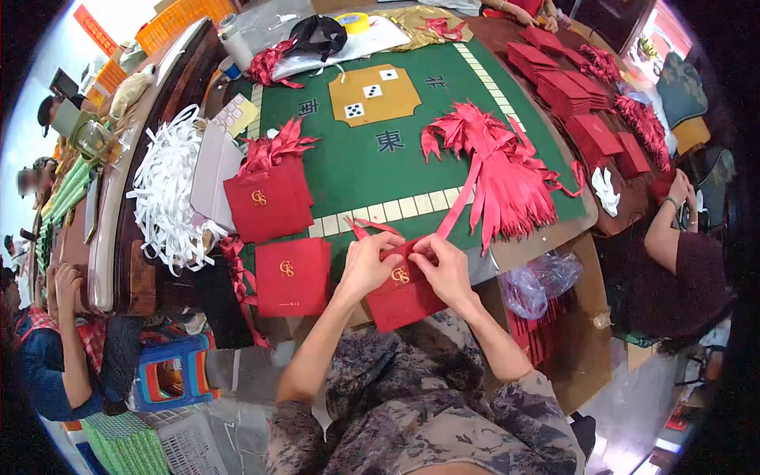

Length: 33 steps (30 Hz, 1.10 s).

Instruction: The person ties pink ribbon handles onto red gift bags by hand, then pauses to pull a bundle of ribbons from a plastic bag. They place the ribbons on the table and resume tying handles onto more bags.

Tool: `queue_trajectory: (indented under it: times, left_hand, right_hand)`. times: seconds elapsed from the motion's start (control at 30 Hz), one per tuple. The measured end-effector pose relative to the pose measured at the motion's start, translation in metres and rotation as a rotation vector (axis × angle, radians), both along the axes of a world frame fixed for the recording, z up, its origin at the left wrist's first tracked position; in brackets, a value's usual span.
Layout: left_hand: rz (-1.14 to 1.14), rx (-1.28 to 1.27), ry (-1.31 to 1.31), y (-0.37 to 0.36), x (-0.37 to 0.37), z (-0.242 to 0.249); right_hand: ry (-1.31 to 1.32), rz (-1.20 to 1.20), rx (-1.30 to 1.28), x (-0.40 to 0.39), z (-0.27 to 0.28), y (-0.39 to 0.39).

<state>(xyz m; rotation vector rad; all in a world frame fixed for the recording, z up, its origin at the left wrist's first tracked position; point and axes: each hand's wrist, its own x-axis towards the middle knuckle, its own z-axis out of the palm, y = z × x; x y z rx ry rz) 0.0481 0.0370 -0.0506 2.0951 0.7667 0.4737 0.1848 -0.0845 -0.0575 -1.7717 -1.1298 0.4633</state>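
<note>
At the table's front edge, a small red bag [405,307] with a gold logo hangs between my two hands. My left hand [366,265] pinches its top left edge, and my right hand [445,271] pinches the top edge on the right. A red ribbon [459,212] runs up from behind my right hand toward a fanned bundle of red ribbons [511,186]. Short ribbon ends [364,225] stick out beyond my left hand. To the left lie another red bag [292,279] and a stack of red bags [267,202]. My fingertips hide the bag's top edge.
The green table mat [332,166] bears a printed dice panel. White ribbons [176,190] pile up at left. Stacked red bags [564,91] cover a brown table at right, where a person's arm [669,218] reaches in. A clear plastic bag [538,285] hangs below the edge.
</note>
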Motion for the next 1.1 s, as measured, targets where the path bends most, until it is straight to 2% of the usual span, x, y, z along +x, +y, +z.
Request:
queue_trajectory:
  times: [0.1, 0.23, 0.3, 0.57, 0.67, 0.8, 1.0, 1.07, 1.1]
  left_hand:
    - [-0.007, -0.068, 0.101, 0.0, -0.001, 0.009]
    - [0.002, -0.131, 0.107, -0.002, -0.004, 0.008]
    - [-0.001, -0.165, 0.042, -0.002, -0.005, 0.001]
    - [-0.129, -0.445, 0.002, 0.011, -0.007, -0.008]
    - [-0.139, -0.456, 0.037, 0.008, -0.005, 0.001]
    - [-0.139, -0.428, 0.024, 0.005, -0.005, 0.003]
    - [-0.075, -0.337, 0.046, -0.006, -0.004, 0.011]
    - [-0.04, -0.216, 0.076, -0.013, -0.002, 0.013]
    - [-0.042, -0.217, 0.078, -0.016, -0.001, 0.015]
  right_hand:
    - [0.131, -0.031, -0.009, -0.001, -0.004, 0.001]
    - [0.173, -0.036, -0.032, 0.004, -0.004, -0.003]
    - [0.266, 0.013, -0.004, 0.008, -0.007, -0.005]
    - [0.302, 0.053, 0.019, 0.013, -0.006, -0.006]
    - [0.33, 0.061, 0.054, 0.013, -0.006, -0.003]
    - [0.298, 0.087, -0.021, 0.019, 0.004, 0.0]
    - [0.264, 0.088, -0.103, 0.019, 0.009, 0.0]
    - [0.252, 0.077, -0.119, 0.015, 0.014, 0.001]
    - [0.159, 0.062, -0.131, 0.012, 0.018, 0.002]
